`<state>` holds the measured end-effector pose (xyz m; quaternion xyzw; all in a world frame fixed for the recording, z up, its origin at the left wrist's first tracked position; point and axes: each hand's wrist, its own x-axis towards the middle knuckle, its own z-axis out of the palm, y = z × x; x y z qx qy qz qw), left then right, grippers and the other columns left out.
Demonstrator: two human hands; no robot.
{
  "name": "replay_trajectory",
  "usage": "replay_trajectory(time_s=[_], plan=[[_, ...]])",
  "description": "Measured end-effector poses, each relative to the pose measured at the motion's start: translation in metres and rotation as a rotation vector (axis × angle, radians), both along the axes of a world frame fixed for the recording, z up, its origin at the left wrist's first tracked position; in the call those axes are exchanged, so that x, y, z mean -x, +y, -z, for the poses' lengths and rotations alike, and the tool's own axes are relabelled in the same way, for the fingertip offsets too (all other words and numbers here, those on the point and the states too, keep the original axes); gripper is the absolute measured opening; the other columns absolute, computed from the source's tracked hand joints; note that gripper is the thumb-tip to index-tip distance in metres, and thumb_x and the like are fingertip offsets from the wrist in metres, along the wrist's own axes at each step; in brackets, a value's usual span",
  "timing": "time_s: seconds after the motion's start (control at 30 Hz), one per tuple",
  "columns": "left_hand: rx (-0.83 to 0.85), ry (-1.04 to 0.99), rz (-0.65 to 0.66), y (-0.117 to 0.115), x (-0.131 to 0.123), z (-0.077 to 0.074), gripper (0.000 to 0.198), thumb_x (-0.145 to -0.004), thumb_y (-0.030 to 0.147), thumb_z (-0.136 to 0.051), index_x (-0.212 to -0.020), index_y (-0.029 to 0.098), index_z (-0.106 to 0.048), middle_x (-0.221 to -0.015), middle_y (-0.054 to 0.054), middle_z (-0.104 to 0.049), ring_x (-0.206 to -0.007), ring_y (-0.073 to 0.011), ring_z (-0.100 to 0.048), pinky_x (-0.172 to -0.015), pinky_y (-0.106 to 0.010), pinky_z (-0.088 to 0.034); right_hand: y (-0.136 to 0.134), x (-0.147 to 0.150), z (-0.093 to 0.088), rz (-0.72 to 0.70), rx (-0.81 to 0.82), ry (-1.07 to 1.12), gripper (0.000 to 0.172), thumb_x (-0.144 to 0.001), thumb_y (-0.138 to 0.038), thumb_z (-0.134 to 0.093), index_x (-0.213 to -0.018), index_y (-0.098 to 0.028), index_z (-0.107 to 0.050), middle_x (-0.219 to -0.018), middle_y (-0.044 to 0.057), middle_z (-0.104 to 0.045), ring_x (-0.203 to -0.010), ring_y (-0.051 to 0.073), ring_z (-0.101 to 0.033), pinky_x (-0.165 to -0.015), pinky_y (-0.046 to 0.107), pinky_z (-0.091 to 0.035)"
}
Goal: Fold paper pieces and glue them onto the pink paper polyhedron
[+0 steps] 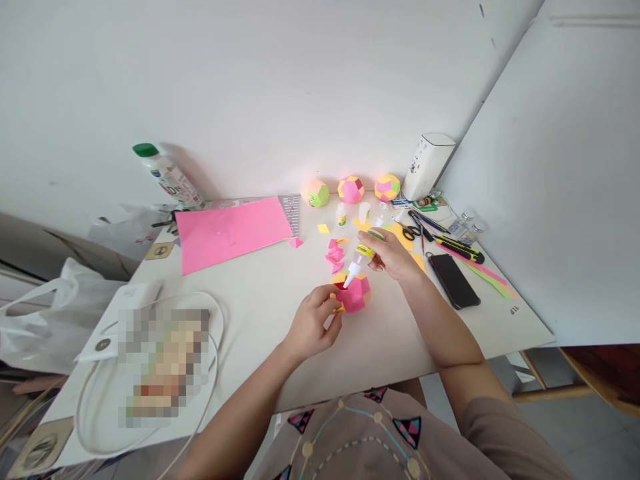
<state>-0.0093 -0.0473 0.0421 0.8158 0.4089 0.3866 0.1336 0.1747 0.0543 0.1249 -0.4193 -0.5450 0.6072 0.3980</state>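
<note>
Near the table's middle, my left hand (315, 323) is closed on the left edge of a pink and yellow paper ball (356, 297), which has a dark red gap on top. In my right hand (393, 253) is a glue bottle (365, 251) with a yellow label, tilted nozzle-down. Its white tip meets or hovers just over the gap; I cannot tell which. Folded pink paper pieces (335, 256) lie just behind the ball. By the wall sit three finished-looking paper balls: one green and peach (315, 194), two pink and yellow (351, 190).
A pink sheet (233, 233) lies at the back left, beside a green-capped bottle (173, 177). To the right are scissors (411, 232), a cutter (460, 249), a black phone (454, 281) and a white container (428, 167). A white cable (220, 333) loops at the front left.
</note>
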Motion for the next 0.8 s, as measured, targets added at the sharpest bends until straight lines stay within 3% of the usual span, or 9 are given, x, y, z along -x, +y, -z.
replay_trajectory(time_s=[0.13, 0.27, 0.57, 0.8], plan=[[0.031, 0.082, 0.006, 0.002, -0.002, 0.007, 0.012, -0.08, 0.01, -0.048, -0.083, 0.018, -0.056, -0.118, -0.013, -0.054, -0.086, -0.0197, -0.062, -0.073, -0.037, -0.052, 0.002, -0.003, 0.001, 0.008, -0.021, -0.006, 0.047, -0.071, -0.057, -0.07, -0.064, -0.02, -0.043, -0.049, -0.006, -0.045, -0.034, 0.005, -0.036, -0.031, 0.02, -0.021], [0.082, 0.068, 0.039, 0.002, -0.004, 0.01, 0.013, -0.08, 0.01, -0.047, -0.082, 0.018, -0.058, -0.104, -0.012, -0.056, -0.084, -0.0191, -0.062, -0.069, -0.032, -0.052, 0.002, -0.003, 0.002, 0.028, -0.008, -0.037, 0.047, -0.07, -0.056, -0.071, -0.066, -0.02, -0.043, -0.05, -0.007, -0.044, -0.035, 0.005, -0.037, -0.032, 0.019, -0.022], [0.183, -0.159, 0.062, 0.001, -0.004, 0.005, 0.014, -0.083, 0.011, -0.048, -0.08, 0.017, -0.06, -0.092, -0.007, -0.055, -0.064, -0.0098, -0.05, -0.053, -0.022, -0.044, -0.006, 0.001, -0.004, 0.01, -0.045, -0.096, 0.05, -0.068, -0.056, -0.072, -0.064, -0.02, -0.037, -0.055, -0.007, -0.038, -0.04, 0.005, -0.034, -0.035, 0.019, -0.022], [0.294, -0.286, 0.092, -0.001, -0.003, 0.004, 0.013, -0.087, 0.016, -0.05, -0.085, 0.016, -0.063, -0.101, -0.008, -0.054, -0.054, -0.0045, -0.04, -0.047, -0.021, -0.036, -0.018, 0.005, -0.01, 0.021, -0.252, -0.163, 0.043, -0.07, -0.052, -0.072, -0.067, -0.02, -0.044, -0.057, -0.007, -0.037, -0.047, 0.007, -0.036, -0.042, 0.021, -0.031]])
